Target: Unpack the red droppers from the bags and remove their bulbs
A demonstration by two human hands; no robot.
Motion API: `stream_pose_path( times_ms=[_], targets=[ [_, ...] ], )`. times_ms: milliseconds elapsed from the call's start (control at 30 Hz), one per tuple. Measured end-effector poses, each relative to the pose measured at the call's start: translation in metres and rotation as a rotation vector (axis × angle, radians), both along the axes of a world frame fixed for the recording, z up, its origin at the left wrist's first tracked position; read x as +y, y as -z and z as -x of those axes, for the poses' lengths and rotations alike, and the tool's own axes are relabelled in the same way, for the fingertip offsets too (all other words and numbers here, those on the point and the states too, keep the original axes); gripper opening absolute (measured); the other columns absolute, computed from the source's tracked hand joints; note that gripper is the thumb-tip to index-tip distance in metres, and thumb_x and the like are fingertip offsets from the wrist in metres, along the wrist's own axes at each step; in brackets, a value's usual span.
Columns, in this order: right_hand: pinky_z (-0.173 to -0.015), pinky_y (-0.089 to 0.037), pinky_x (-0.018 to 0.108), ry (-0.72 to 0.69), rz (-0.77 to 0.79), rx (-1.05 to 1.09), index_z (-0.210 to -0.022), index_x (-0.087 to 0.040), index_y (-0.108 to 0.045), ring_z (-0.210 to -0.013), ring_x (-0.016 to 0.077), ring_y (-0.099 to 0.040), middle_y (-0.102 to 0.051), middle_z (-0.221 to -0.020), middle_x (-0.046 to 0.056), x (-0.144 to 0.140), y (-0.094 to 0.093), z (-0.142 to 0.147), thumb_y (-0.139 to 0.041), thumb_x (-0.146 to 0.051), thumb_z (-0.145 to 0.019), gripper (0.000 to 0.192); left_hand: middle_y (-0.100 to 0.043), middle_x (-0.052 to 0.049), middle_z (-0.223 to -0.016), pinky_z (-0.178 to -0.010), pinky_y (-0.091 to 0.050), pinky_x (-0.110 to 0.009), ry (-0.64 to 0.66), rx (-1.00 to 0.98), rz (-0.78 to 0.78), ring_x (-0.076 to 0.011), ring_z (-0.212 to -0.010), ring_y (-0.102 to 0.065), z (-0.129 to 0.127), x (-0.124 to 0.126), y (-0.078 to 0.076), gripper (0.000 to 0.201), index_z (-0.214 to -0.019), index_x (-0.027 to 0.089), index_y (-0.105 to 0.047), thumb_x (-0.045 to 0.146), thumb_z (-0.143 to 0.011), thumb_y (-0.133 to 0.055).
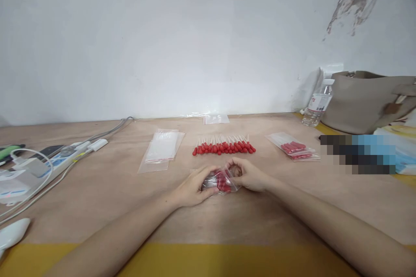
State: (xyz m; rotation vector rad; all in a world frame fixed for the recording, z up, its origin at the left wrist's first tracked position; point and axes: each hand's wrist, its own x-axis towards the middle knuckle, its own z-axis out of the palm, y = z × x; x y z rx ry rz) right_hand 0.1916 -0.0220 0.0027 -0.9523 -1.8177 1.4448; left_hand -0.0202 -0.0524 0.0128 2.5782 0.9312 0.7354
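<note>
Both hands meet at the middle of the wooden table [113,190]. My left hand [193,188] and my right hand [248,175] hold a small clear zip bag [222,182] between them, with red-tipped pieces inside. The bag rests low over the table. Just beyond it lies a row of several red-tipped sticks [224,146]. A stack of clear unfilled zip bags [161,149] lies to the left of that row. To the right lie filled bags [294,148] with red pieces in them.
A power strip [65,158] with plugs and cables lies at the left edge. A white object [13,231] sits at the near left. A water bottle [318,103] and a beige bag [367,101] stand at the back right against the wall. One more clear bag [216,118] lies at the back.
</note>
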Motion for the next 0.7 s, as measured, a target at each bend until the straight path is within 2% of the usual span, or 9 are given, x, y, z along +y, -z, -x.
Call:
stream_pose_path(
  times_ms=[67,133,267,400,467,533,600,700],
  targets=[
    [-0.054,-0.041,0.021,-0.01,0.073,0.06,-0.086,-0.016,-0.048,-0.06,0.0097,-0.053,-0.057,-0.07,-0.002,-0.001,-0.001,0.001,-0.071,-0.025,-0.057,0.038,-0.05,-0.007,-0.118,-0.091,-0.039,-0.034,0.014,-0.01,0.003,-0.0196,-0.107,-0.048,-0.001,-0.001,-0.002,0.047,-0.123,0.021,-0.035,0.031,-0.081,-0.052],
    [-0.058,-0.043,0.022,-0.041,0.084,0.033,-0.084,-0.015,-0.051,-0.066,0.0116,-0.055,-0.059,-0.074,0.0,-0.001,-0.001,0.002,-0.069,-0.027,-0.058,0.033,-0.05,-0.007,-0.118,-0.092,-0.039,-0.033,0.025,-0.011,0.015,-0.0194,-0.107,-0.048,-0.001,-0.002,-0.003,0.045,-0.122,0.021,-0.037,0.03,-0.081,-0.052],
    [-0.052,-0.038,0.02,-0.094,-0.067,-0.144,-0.074,-0.013,-0.059,-0.058,0.0099,-0.051,-0.059,-0.065,0.0,-0.001,-0.004,0.002,-0.06,-0.026,-0.068,0.015,-0.05,-0.007,-0.117,-0.092,-0.038,-0.034,0.026,-0.009,0.035,-0.0194,-0.108,-0.047,0.0,0.0,-0.003,0.043,-0.121,0.021,-0.039,0.031,-0.081,-0.052],
    [-0.05,-0.034,0.02,-0.013,-0.269,-0.289,-0.07,-0.014,-0.06,-0.054,0.0093,-0.048,-0.057,-0.06,-0.001,0.0,-0.006,-0.001,-0.054,-0.023,-0.071,0.011,-0.05,-0.007,-0.116,-0.091,-0.039,-0.034,0.006,0.005,0.06,-0.0194,-0.106,-0.048,0.001,0.0,-0.002,0.042,-0.12,0.02,-0.04,0.032,-0.081,-0.052],
    [-0.052,-0.036,0.021,0.014,-0.313,-0.318,-0.072,-0.014,-0.061,-0.057,0.0105,-0.049,-0.059,-0.063,0.0,0.0,-0.008,-0.004,-0.053,-0.024,-0.073,0.013,-0.052,-0.007,-0.114,-0.09,-0.039,-0.034,-0.01,0.016,0.077,-0.0196,-0.104,-0.049,0.001,0.001,-0.002,0.041,-0.119,0.021,-0.041,0.032,-0.081,-0.052],
    [-0.058,-0.039,0.022,-0.041,-0.284,-0.289,-0.08,-0.014,-0.062,-0.064,0.0118,-0.052,-0.061,-0.071,0.002,0.001,-0.011,-0.008,-0.053,-0.027,-0.074,0.017,-0.053,-0.006,-0.113,-0.09,-0.039,-0.034,-0.03,0.02,0.087,-0.0195,-0.103,-0.05,0.001,0.002,-0.002,0.04,-0.119,0.021,-0.042,0.032,-0.081,-0.052],
    [-0.063,-0.04,0.023,-0.157,-0.218,-0.226,-0.089,-0.015,-0.061,-0.07,0.0124,-0.053,-0.062,-0.081,0.002,0.001,-0.013,-0.01,-0.055,-0.029,-0.074,0.022,-0.053,-0.006,-0.113,-0.089,-0.04,-0.034,-0.046,0.015,0.089,-0.0193,-0.102,-0.05,0.002,0.002,-0.001,0.04,-0.119,0.021,-0.042,0.032,-0.082,-0.051],
    [-0.061,-0.04,0.022,-0.268,-0.105,-0.155,-0.095,-0.015,-0.059,-0.068,0.0111,-0.053,-0.062,-0.083,0.001,0.002,-0.014,-0.011,-0.065,-0.032,-0.067,0.033,-0.054,-0.005,-0.112,-0.088,-0.04,-0.033,-0.06,0.003,0.079,-0.0189,-0.101,-0.051,0.002,0.003,0.0,0.038,-0.118,0.022,-0.044,0.032,-0.082,-0.05]
  ],
)
